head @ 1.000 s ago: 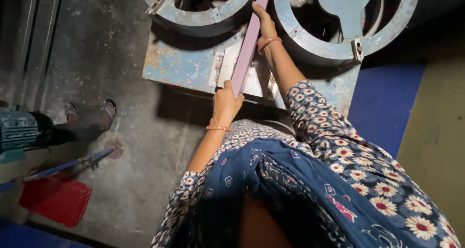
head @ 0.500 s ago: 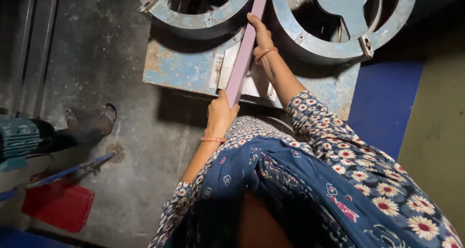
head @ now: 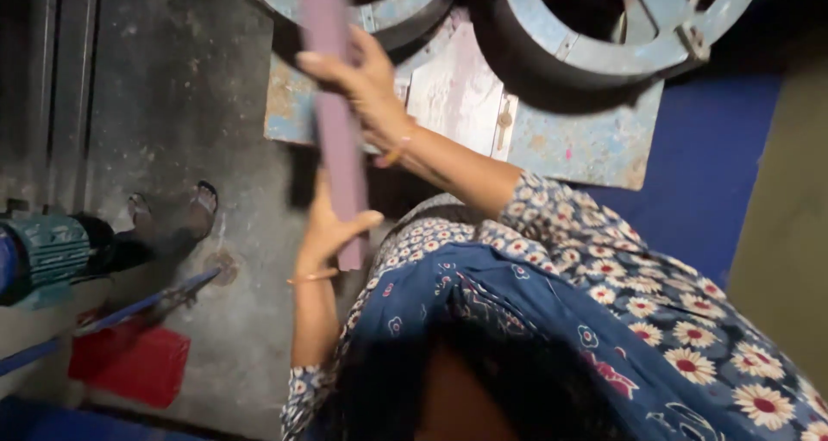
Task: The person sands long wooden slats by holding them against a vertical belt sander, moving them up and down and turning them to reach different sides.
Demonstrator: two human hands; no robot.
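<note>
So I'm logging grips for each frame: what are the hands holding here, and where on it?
Both hold one long pinkish-purple strip. The left hand grips its lower end; the right hand wraps around it higher up, about midway along the visible length.

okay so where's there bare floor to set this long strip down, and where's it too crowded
Bare grey floor lies left of the blue machine base, above the sandals. Lower left is crowded: green motor, red box, blue bar. Both hands, left hand and right hand, grip the pink strip.
</note>
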